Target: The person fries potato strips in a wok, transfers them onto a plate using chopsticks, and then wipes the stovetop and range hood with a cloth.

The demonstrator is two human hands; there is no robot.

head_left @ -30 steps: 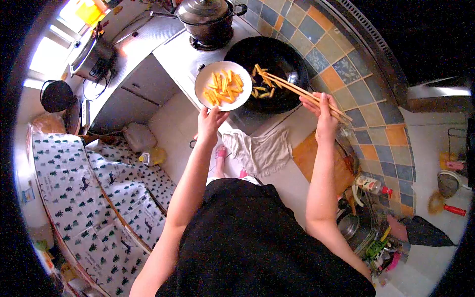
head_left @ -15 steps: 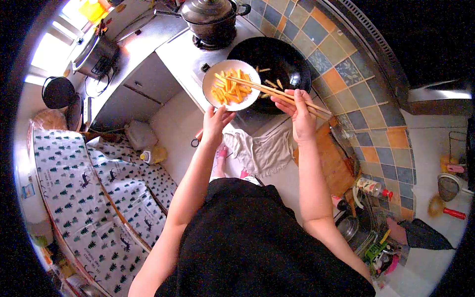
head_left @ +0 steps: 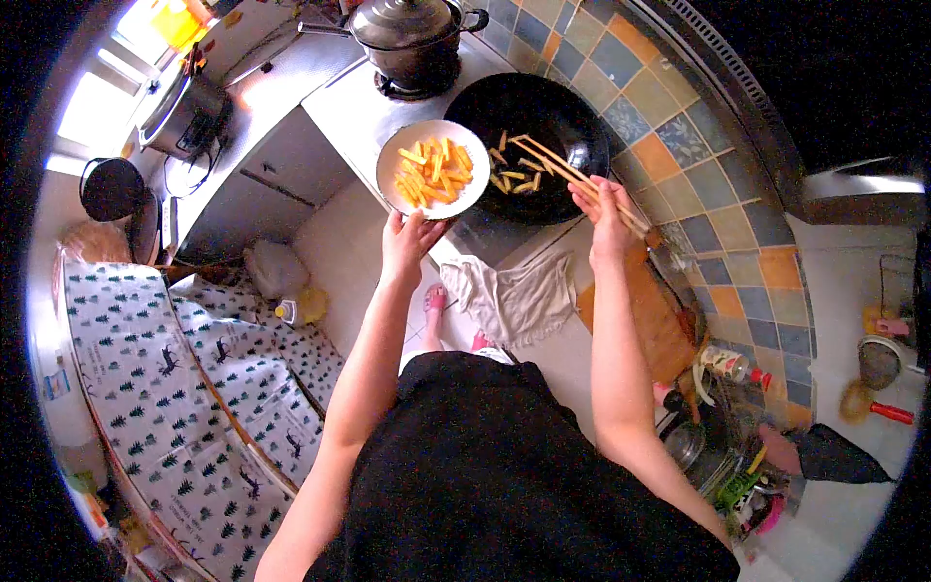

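Observation:
My left hand (head_left: pixel 411 239) grips the near rim of a white plate (head_left: pixel 392 163), holding it beside the wok. A pile of yellow-orange fries (head_left: pixel 433 173) lies on the plate. My right hand (head_left: pixel 606 215) is closed around a pair of wooden chopsticks (head_left: pixel 572 175), whose tips reach over the inside of the black wok (head_left: pixel 572 121). Several paler fries (head_left: pixel 519 181) sit in the bottom of the wok, left of and below the chopstick tips. Nothing is visibly pinched between the tips.
A lidded metal pot (head_left: pixel 412 44) stands on the rear burner. A beige cloth (head_left: pixel 514 296) hangs at the stove's front edge. Behind the wok rises a tiled wall (head_left: pixel 659 145). A wooden board (head_left: pixel 645 320) and bottle (head_left: pixel 732 367) are on my right; a slow cooker (head_left: pixel 189 112) stands far left.
The chopsticks have moved from above the plate to above the wok, to the right. The plate has shifted slightly left, uncovering more of the wok and the fries in it.

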